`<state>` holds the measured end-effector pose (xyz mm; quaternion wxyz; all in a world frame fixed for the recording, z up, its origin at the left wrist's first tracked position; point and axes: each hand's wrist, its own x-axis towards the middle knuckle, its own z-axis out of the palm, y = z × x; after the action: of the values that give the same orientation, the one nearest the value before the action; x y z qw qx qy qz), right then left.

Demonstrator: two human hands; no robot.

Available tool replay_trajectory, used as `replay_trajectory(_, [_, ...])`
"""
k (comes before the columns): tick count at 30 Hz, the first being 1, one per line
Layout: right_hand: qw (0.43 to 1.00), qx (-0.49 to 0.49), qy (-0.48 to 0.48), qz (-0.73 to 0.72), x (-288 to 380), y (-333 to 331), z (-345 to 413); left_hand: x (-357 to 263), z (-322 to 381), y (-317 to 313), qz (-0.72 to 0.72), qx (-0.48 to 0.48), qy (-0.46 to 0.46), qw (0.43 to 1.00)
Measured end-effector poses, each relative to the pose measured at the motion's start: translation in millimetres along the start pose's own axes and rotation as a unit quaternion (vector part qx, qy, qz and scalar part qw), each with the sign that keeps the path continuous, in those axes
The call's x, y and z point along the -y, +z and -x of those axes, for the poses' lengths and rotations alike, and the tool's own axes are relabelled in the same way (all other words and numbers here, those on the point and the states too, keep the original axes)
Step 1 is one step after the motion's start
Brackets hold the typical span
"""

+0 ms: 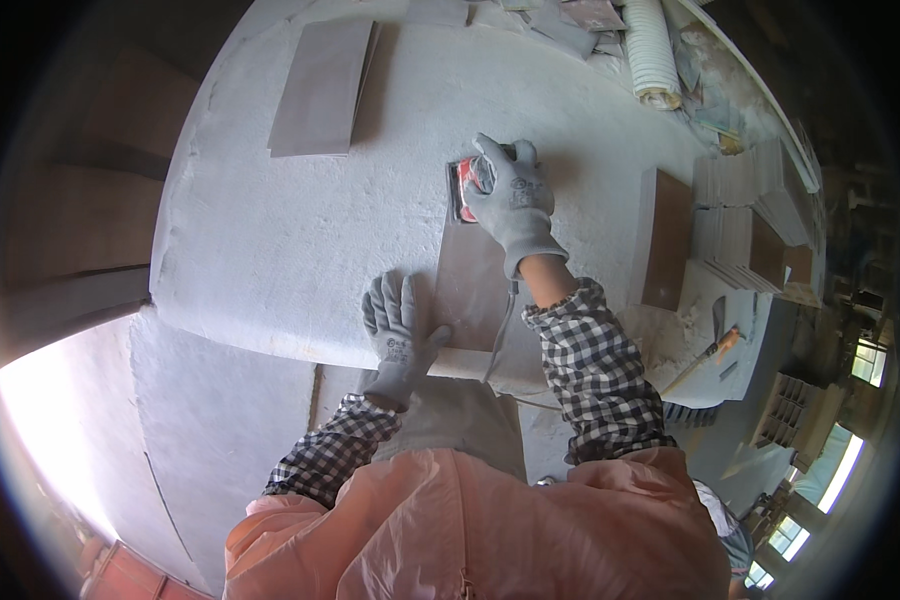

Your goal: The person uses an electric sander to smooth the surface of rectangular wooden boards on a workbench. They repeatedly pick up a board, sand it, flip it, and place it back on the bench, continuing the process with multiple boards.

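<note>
My right hand, in a grey coated work glove, grips a red and black electric sander. The sander sits at the far end of a flat brown-grey panel, which lies near the table's front edge. A cord runs from under my right wrist down over that edge. My left hand, gloved alike, lies palm down to the left of the panel. Its fingers are spread a little on the dusty surface, and its thumb reaches onto the panel's near left side.
The pale work table is dusty. A few stacked panels lie at its far left. More panel stacks stand on the right, near a brush-like tool. A white corrugated hose and loose sheets lie at the back.
</note>
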<state>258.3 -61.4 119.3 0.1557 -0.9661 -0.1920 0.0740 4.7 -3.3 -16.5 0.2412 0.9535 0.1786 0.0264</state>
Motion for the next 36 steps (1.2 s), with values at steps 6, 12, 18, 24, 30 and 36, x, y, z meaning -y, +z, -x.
replay_trajectory(6, [0.997, 0.028, -0.059, 0.030, 11, 23, 126, 3, 4, 10, 0.038, -0.051, -0.015, 0.998])
replay_trajectory(12, [0.998, -0.020, -0.038, 0.034, 31, 26, 44, 0, 3, 2, 0.063, -0.050, 0.004, 0.997])
replay_trajectory(18, [0.999, -0.024, 0.031, 0.003, 20, 15, 7, 0, 3, 3, 0.091, -0.070, 0.001, 0.993])
replay_trajectory(24, [0.995, 0.036, -0.071, 0.058, 17, 28, 127, 0, 7, 6, 0.051, -0.047, -0.012, 0.997])
replay_trajectory(30, [0.999, -0.043, 0.002, 0.004, -8, 16, 0, -2, 5, 1, 0.082, -0.059, -0.002, 0.995])
replay_trajectory(36, [0.998, -0.061, 0.002, -0.013, -61, 1, 10, 0, 3, 3, 0.074, -0.071, 0.012, 0.995])
